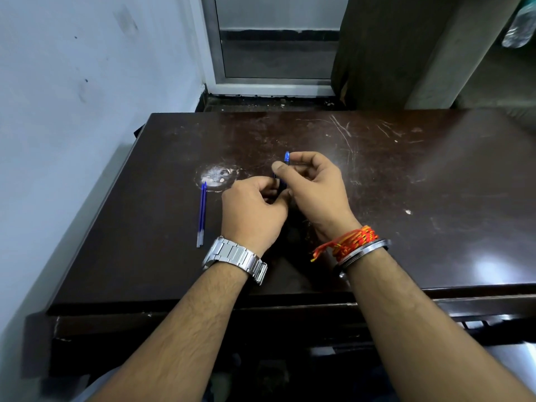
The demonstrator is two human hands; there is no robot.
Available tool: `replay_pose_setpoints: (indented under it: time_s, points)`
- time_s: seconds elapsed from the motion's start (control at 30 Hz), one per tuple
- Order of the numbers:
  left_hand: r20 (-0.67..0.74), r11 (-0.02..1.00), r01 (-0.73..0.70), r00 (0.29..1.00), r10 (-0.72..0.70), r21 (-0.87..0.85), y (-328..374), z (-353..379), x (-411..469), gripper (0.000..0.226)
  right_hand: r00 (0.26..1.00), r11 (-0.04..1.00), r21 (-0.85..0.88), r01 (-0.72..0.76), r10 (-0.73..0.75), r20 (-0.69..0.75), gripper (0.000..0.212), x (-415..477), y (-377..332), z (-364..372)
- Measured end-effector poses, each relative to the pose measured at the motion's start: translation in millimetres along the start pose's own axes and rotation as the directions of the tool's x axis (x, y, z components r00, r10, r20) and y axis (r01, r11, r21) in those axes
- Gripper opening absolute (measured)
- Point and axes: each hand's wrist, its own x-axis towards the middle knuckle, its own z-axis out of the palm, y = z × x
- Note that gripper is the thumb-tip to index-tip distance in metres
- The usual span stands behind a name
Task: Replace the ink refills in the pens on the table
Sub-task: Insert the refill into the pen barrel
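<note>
A dark brown table (406,198) fills the middle of the view, its left edge running along a pale wall (72,97) and its far edge facing a metal-framed door (275,53). Most of the surface is bare: the whole right half is open, scratched and glossy, and the near edge in front of the forearms is free as well.

Both hands meet over the centre of the table, a little towards the far edge. The right hand (316,190) is clenched around a blue pen (286,158), whose tip pokes up past the thumb and index finger. The left hand (252,210) is closed on the pen's lower part, which is mostly hidden between the fingers, so what exactly it pinches cannot be told. The left wrist carries a metal watch (235,258), the right a red thread band (348,242) and a steel bangle (365,252).

Two blue refills (201,216) lie side by side, touching, towards the left edge of the table, just left of the left hand. Their far tips reach a whitish worn patch (217,175). No container shows on the table.
</note>
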Motion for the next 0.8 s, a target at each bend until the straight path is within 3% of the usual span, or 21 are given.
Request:
replay_pose_setpoints:
  time_s: [0.2,0.43,0.8]
  points:
    - [0.017,1.000,-0.009,1.000,0.009,0.003,0.3,0.0,-1.8,0.016,0.998,0.998,0.051,-0.044,0.042,0.041,0.021,2.0,0.7,2.0]
    - [0.005,1.000,-0.025,1.000,0.025,0.008,0.4,-0.5,-0.2,0.010,1.000,1.000,-0.024,0.014,-0.014,0.000,0.024,-0.2,0.7,-0.4]
    - [0.054,0.999,-0.031,0.998,0.031,-0.007,-1.9,5.5,-3.5,0.010,0.979,0.990,0.092,0.104,-0.086,-0.186,0.018,4.0,-11.1,-11.7]
